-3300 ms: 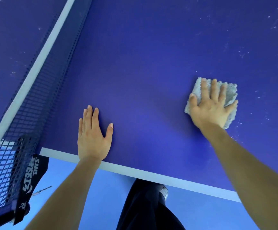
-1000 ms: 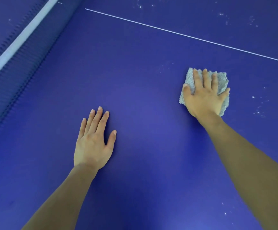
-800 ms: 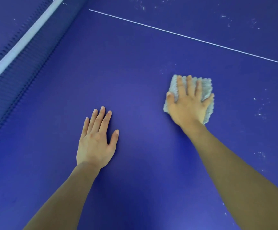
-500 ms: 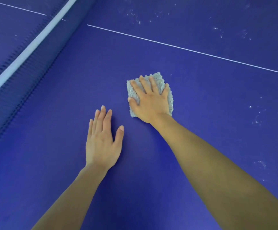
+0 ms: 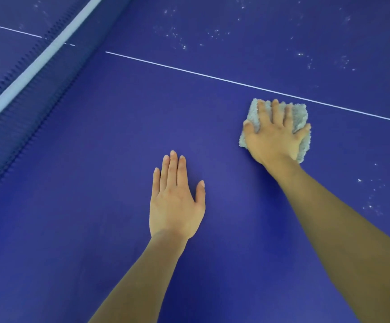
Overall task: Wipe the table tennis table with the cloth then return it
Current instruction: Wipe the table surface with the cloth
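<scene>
Fingers (image 5: 275, 110) of the right hand (image 5: 274, 138) are spread out straight and pressing flat on the grey cloth (image 5: 300, 115), not curled round it, just pinning it down to the blue table tennis table (image 5: 96, 159). Over on the other side, the left hand (image 5: 175, 206) lies flat and relaxed on bare table, fingers together, holding nothing; it looks like a prop for leaning in.

The cloth sits just on the near side of the thin white centre line (image 5: 212, 76), well apart from the net (image 5: 26, 73) at the left.

How far along? I'd call it mid-wipe. The stretch around both hands looks clean and even, but white specks (image 5: 177, 38) are scattered across the half beyond the line, and another patch of specks (image 5: 371, 201) shows out to the right of the wiping arm. So plenty is left to cover, and the return of the cloth has not begun (where it belongs isn't in sight from here).

As for how the cloth lies: it's bunched into a fluffy, nearly square pad, flat on the table. With the palm covering its middle a long axis is hard to call; if anything it runs along the fingers, away from the person, its far edge roughly in line with the white stripe.
</scene>
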